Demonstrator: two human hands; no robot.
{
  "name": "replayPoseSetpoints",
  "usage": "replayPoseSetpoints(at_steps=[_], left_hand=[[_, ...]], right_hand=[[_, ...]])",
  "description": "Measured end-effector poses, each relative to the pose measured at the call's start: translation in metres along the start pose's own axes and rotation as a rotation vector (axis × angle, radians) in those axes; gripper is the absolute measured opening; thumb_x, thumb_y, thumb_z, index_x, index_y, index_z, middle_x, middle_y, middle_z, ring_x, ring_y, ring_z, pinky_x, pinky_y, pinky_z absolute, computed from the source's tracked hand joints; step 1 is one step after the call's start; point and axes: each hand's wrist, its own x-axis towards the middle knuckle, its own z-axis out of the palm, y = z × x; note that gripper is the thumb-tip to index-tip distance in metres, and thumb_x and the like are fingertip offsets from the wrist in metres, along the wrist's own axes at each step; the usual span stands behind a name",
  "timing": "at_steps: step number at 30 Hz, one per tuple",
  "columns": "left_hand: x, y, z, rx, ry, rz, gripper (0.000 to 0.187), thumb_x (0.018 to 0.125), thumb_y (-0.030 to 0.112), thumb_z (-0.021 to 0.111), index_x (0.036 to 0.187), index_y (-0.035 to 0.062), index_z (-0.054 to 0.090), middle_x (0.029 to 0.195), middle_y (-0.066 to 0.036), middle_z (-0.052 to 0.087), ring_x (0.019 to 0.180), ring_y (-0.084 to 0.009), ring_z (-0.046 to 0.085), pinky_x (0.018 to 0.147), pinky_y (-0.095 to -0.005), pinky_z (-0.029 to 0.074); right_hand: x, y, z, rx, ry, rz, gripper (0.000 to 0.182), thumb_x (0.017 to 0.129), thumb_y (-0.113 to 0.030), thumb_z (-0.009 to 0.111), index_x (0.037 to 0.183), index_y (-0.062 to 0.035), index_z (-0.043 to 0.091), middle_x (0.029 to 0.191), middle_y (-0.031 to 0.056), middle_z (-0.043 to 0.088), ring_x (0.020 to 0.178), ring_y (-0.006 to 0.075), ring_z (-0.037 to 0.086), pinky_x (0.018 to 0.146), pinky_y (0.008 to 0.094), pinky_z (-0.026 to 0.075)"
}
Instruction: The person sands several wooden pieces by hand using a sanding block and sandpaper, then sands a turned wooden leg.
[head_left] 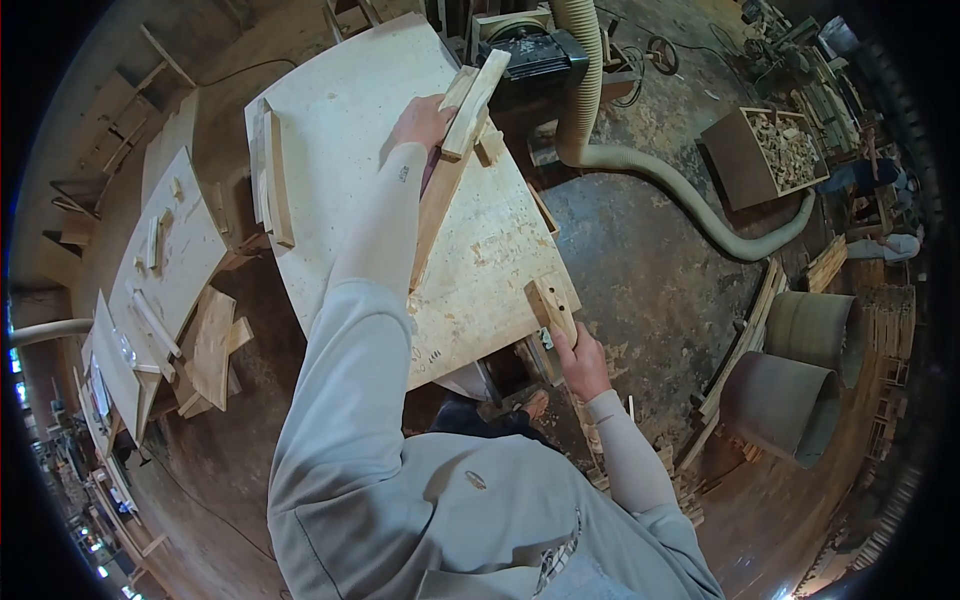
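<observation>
My R hand (584, 362) was mostly closed, thumb & fingers gripping the near end of a wood block (552, 308) w/ dark holes in it, right at the near R corner of the pale wooden tabletop (350, 130). Some shavings were lying about on top.

Further up, a long board (442, 215) ran at a slant, approx. mid-table. My L hand (422, 122) was past that, partly curled, fingertips against the short strip (459, 90); can't tell how firm the hold was, b/c the fingers were partly hidden. A longer wood strip (477, 107) sat just beside it, on the R side.

Beyond the table: elec. motor (532, 60), ribbed hose (577, 110) next to it, then a box of offcuts (765, 155) off to the R.
</observation>
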Motion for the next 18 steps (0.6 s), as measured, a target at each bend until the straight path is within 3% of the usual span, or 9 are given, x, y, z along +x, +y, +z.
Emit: replayPoseSetpoints(at_steps=[11, 18], left_hand=[[0.073, -0.026, -0.014, -0.006, 0.006, 0.039, 0.054, 0.105, 0.048, 0.071, 0.148, 0.0155, 0.073, 0.141, -0.019, 0.076, 0.131, -0.0407, 0.07, 0.112, -0.0498, 0.055], [0.073, -0.029, -0.023, -0.019, -0.051, 0.035, 0.053, 0.106, 0.048, 0.069, 0.148, 0.0162, 0.073, 0.142, -0.019, 0.075, 0.132, -0.0406, 0.07, 0.113, -0.05, 0.054]], right_hand=[[0.057, -0.04, 0.018, -0.006, -0.006, 0.042, 0.061, 0.111, -0.053, 0.061, 0.121, 0.0062, 0.07, 0.103, 0.0343, 0.077, 0.104, 0.0551, 0.073, 0.09, 0.0586, 0.057], [0.06, -0.047, 0.024, -0.012, 0.039, 0.019, 0.063, 0.111, -0.055, 0.061, 0.124, 0.0055, 0.07, 0.107, 0.0357, 0.076, 0.106, 0.0555, 0.073, 0.092, 0.0595, 0.056]])
